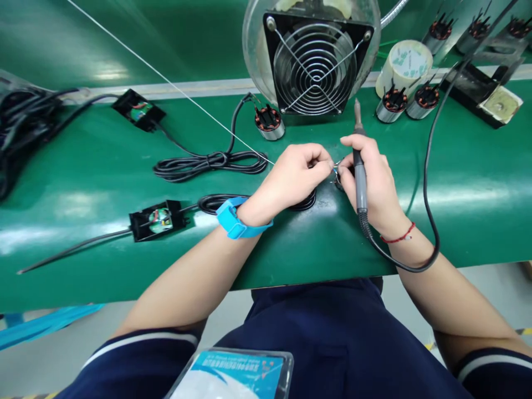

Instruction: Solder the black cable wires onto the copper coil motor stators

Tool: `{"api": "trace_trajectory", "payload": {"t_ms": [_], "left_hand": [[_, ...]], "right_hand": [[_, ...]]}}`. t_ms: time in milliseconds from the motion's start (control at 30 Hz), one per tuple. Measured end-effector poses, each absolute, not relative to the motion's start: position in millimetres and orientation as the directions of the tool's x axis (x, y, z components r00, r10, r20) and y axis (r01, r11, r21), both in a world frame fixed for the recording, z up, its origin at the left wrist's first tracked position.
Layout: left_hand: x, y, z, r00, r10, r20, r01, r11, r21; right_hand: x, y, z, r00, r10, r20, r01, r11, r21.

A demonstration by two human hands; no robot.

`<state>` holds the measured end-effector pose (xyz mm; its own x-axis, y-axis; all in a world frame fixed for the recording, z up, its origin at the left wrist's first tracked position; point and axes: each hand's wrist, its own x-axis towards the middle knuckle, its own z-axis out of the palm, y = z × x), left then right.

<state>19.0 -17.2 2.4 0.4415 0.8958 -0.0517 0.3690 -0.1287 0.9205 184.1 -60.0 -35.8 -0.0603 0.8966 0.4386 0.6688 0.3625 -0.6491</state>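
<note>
My right hand [372, 177] holds a soldering iron [361, 177] with its tip pointing up and away. The same hand's thumb and fingers are at a small motor part [338, 178], mostly hidden, on the green table. My left hand [301, 172] is closed in a pinch beside that part, its fingertips at thin wires [336, 165]. A coiled black cable [305, 203] lies partly under my left hand and wrist, and leads to an open black box [158, 220] with a circuit board inside.
A fan with a round wire guard [316, 69] stands at the back. Several motor stators [268, 123] and a tape roll [405, 66] are near the back edge. Another open black box [139, 111] with coiled cable [208, 165] lies left. The iron's cord [428, 166] loops over my right forearm.
</note>
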Motion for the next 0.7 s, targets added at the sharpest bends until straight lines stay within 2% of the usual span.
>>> {"api": "trace_trajectory", "payload": {"t_ms": [200, 333, 567, 700], "left_hand": [[18, -23, 5, 0.426, 0.898, -0.114, 0.256, 0.001, 0.967], [18, -25, 3, 0.396, 0.913, -0.098, 0.195, 0.021, 0.981], [16, -27, -5, 0.418, 0.908, -0.002, 0.191, -0.086, 0.978], [15, -27, -8, 0.430, 0.887, 0.166, 0.228, -0.284, 0.931]], "right_hand": [[183, -61, -44, 0.022, 0.846, 0.533, 0.685, 0.375, -0.624], [177, -71, -43, 0.027, 0.807, 0.591, 0.635, 0.442, -0.633], [171, -73, -37, 0.065, 0.809, 0.584, 0.564, 0.453, -0.691], [173, -72, -36, 0.081, 0.821, 0.565, 0.517, 0.450, -0.728]]}}
